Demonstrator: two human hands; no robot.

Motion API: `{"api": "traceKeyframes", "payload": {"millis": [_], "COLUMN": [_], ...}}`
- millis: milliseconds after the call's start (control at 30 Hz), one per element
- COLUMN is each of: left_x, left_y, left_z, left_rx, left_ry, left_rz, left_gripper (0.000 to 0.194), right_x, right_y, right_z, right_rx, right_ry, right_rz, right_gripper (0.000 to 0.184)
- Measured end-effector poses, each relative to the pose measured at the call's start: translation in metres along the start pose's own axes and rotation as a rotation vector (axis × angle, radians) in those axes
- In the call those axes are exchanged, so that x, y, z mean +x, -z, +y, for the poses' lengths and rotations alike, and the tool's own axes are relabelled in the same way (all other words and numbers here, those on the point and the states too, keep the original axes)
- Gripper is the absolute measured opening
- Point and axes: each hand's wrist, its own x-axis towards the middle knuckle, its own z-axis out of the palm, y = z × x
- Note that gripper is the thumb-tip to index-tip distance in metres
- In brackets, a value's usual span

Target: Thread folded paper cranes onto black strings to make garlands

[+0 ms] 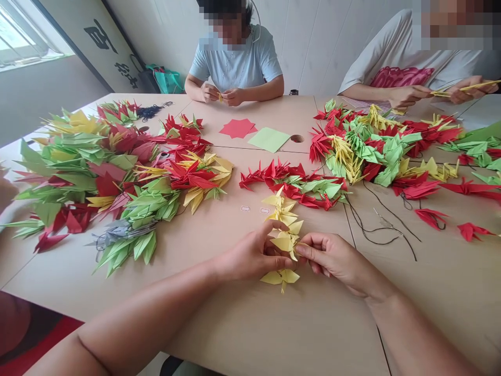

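A strand of yellow folded paper cranes (285,213) lies on the table in front of me, running toward my body. My left hand (254,252) curls around it from the left, thumb and fingers on either side of the cranes. From the right, my right hand (326,254) pinches the edge of one yellow crane between thumb and finger. The lowest yellow crane (281,278) hangs out below my left thumb. Just beyond my hands lies a strand of red and green cranes (309,183). Parts of the held cranes are hidden behind my fingers.
A big heap of green, red and yellow cranes (113,172) covers the left side; another pile (376,141) spreads at right. Dark cords (376,230) lie near it. Green paper (270,139) and red paper (237,128) lie mid-table. Two people sit opposite, handling yellow pieces.
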Motion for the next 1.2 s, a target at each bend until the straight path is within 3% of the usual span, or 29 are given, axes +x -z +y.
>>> {"api": "traceKeyframes", "payload": {"millis": [467,700,900,1067,1200], "left_x": [-0.002,0.000,0.001,0.002,0.003], "left_y": [0.007,0.009,0.010,0.011,0.014], "left_z": [0.002,-0.001,0.001,0.006,0.007], "left_rx": [0.172,0.189,0.132,0.010,-0.163], "left_ry": [-0.018,-0.027,-0.029,-0.048,-0.084], "left_rz": [-0.092,-0.088,-0.083,-0.066,-0.019], "left_gripper": [0.072,0.070,0.058,0.050,0.047], "right_x": [-0.001,0.000,-0.005,-0.006,-0.008], "right_y": [0.008,0.012,0.017,0.020,0.023], "right_z": [-0.001,-0.001,-0.004,-0.004,-0.006], "right_rx": [-0.096,-0.146,-0.182,-0.026,0.104], "right_ry": [-0.043,-0.021,0.007,0.006,0.018], "right_rz": [0.048,0.106,0.127,0.092,0.150], "right_gripper": [0.031,0.035,0.032,0.032,0.033]}}
